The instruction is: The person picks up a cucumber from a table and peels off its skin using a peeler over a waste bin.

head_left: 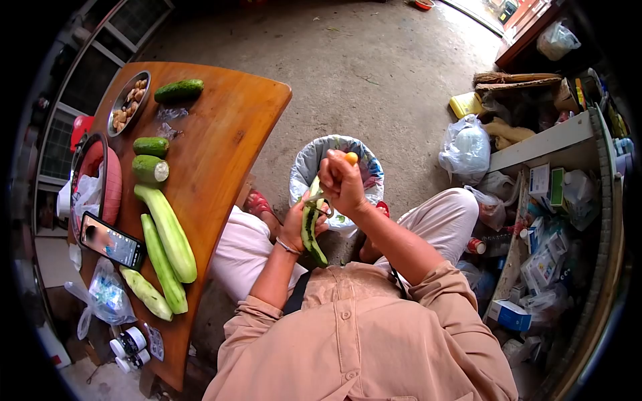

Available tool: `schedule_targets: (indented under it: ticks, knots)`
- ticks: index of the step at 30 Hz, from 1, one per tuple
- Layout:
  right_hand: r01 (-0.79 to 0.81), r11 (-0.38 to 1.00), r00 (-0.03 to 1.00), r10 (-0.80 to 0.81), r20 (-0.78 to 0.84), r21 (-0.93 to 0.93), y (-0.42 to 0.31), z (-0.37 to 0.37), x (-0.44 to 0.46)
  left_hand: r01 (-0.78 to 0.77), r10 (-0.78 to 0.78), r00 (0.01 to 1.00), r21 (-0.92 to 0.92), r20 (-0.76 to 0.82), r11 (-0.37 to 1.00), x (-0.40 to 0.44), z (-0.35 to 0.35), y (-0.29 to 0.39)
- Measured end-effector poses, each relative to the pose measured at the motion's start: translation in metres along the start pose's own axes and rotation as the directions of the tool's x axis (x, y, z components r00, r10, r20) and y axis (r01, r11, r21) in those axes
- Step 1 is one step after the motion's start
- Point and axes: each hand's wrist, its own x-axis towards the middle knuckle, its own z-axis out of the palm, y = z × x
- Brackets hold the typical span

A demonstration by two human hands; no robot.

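My left hand (294,224) is closed around a long green cucumber (309,234), partly peeled, with dark skin left in strips and pale flesh between them. It is tilted over the lined bin (299,175) between my knees. In my closed right hand (343,182) is a peeler (351,158); its yellow-orange handle end sticks out above the fist. The peeler's head is close against the cucumber, partly hidden by my fingers. On the wooden table to my left lie a long peeled cucumber (168,234), two more pale peeled ones, and dark green unpeeled pieces (150,169).
A phone (112,240) leans near the table's left edge beside a pink basin (111,187). A metal bowl of garlic-like bulbs (129,107) is at the far corner. Right of me stand a white plastic bag (465,148) and shelving crowded with boxes and bags.
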Motion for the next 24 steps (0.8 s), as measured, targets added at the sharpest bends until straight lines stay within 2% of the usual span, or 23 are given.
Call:
schedule_targets:
  ticks: [3, 5, 7, 9, 10, 13, 15, 16, 19, 20, 21, 24]
  knots:
    - [-0.029, 0.998, 1.000, 0.029, 0.002, -0.048, 0.004, -0.003, 0.005, 0.001, 0.000, 0.997, -0.006, 0.072, 1.000, -0.001, -0.002, -0.005]
    - [0.008, 1.000, 0.999, -0.007, -0.036, 0.021, 0.003, -0.012, 0.011, 0.028, -0.027, 1.000, -0.066, 0.014, 0.997, -0.003, 0.004, -0.004]
    - [0.028, 1.000, 0.999, -0.029, -0.034, -0.013, -0.002, -0.010, 0.012, -0.007, 0.004, 0.998, -0.040, -0.063, 0.999, -0.002, 0.007, -0.004]
    - [0.036, 0.996, 0.994, -0.044, -0.097, -0.076, -0.008, -0.009, 0.012, 0.012, -0.012, 1.000, -0.032, -0.009, 0.999, -0.001, 0.004, -0.001]
    - [0.092, 0.989, 0.982, -0.109, -0.154, -0.115, -0.013, -0.011, 0.016, 0.025, -0.024, 0.999, -0.023, 0.043, 0.999, -0.001, 0.003, 0.000]
    - [0.241, 0.971, 0.962, -0.239, -0.132, -0.006, -0.030, -0.042, 0.034, 0.024, -0.024, 0.995, 0.008, 0.102, 1.000, -0.005, 0.001, -0.001]
    - [0.289, 0.957, 0.939, -0.288, -0.189, -0.021, -0.042, -0.054, 0.040, 0.018, -0.019, 0.993, 0.009, 0.118, 1.000, -0.005, -0.005, -0.001]
    - [0.331, 0.937, 0.913, -0.347, -0.214, -0.108, -0.048, -0.058, 0.043, 0.007, -0.008, 0.997, 0.014, 0.079, 1.000, -0.006, -0.005, 0.001]
    - [0.356, 0.920, 0.876, -0.390, -0.284, -0.165, -0.053, -0.057, 0.044, -0.013, 0.012, 1.000, 0.038, 0.011, 0.999, -0.007, -0.007, 0.000]
    - [0.281, 0.952, 0.909, -0.304, -0.285, -0.119, -0.050, -0.056, 0.041, -0.030, 0.030, 1.000, 0.056, -0.005, 0.998, -0.006, -0.007, -0.001]
    - [0.284, 0.952, 0.907, -0.306, -0.289, -0.119, -0.045, -0.049, 0.037, -0.044, 0.045, 0.999, 0.074, -0.020, 0.996, -0.005, -0.007, -0.001]
    - [0.134, 0.990, 0.976, -0.140, -0.165, -0.045, -0.023, -0.036, 0.035, -0.009, 0.010, 1.000, 0.124, -0.009, 0.992, -0.002, -0.009, -0.002]
